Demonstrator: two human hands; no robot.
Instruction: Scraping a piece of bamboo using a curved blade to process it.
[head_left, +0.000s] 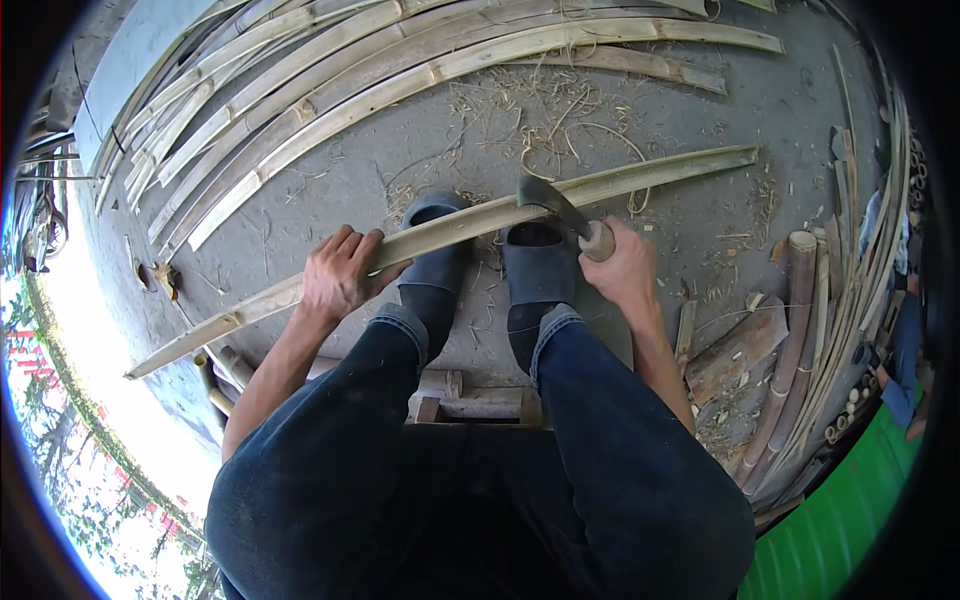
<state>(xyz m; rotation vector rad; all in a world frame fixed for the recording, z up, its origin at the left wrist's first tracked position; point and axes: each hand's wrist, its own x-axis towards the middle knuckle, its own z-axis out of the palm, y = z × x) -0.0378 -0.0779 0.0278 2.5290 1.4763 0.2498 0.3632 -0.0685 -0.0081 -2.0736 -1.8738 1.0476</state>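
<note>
A long split bamboo strip (450,231) lies slantwise in front of me, across both shoes, its far end up to the right. My left hand (338,275) is closed around it left of my feet, thumb along the near edge. In my right hand (622,268) is the pale round handle of a billhook (560,208), a dark blade with a curved tip. The blade's tip rests on or just over the strip above my right shoe; I cannot tell whether it cuts in. My fingers partly hide the handle.
Several split bamboo lengths (400,78) lie side by side at the back. Thin shavings (560,120) litter the concrete floor. Bamboo poles (790,350) and a flat wooden piece (740,350) lie at right, near a green ribbed surface (850,510). Another person's arm (905,400) shows at the right edge.
</note>
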